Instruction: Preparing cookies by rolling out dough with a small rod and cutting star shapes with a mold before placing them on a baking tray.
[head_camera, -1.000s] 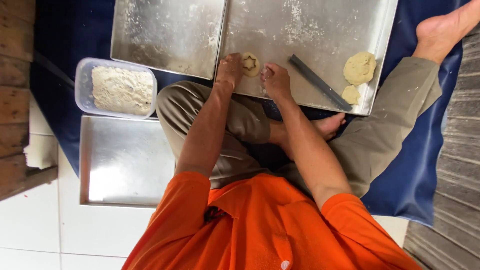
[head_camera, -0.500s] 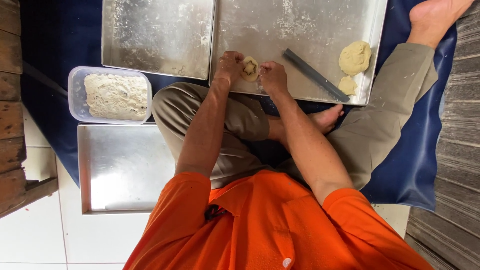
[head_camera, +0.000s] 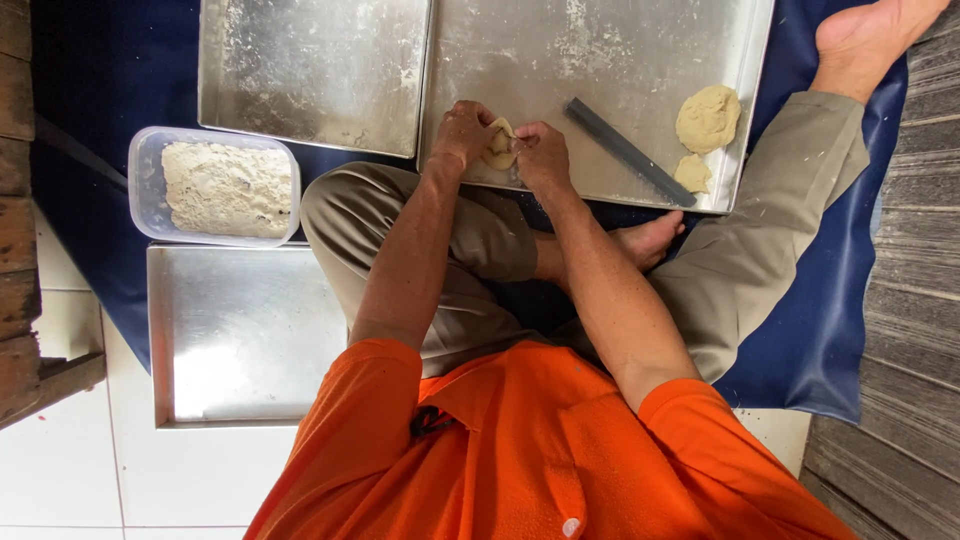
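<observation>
Both hands pinch one small piece of dough (head_camera: 499, 143) between them: left hand (head_camera: 462, 133) on its left side, right hand (head_camera: 541, 157) on its right, fingers closed narrowly around it. The piece sits over the near edge of a floured metal tray (head_camera: 620, 60). On that tray lie a dark flat bar (head_camera: 628, 151) and two dough lumps (head_camera: 707, 118). A second tray (head_camera: 310, 70) adjoins at left. A clear rectangular tub of flour (head_camera: 222, 187) stands above a third tray (head_camera: 240, 335) on blue sheeting (head_camera: 820, 330)

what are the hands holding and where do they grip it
A small dough piece, pinched between the left hand and right hand at its opposite edges.
</observation>
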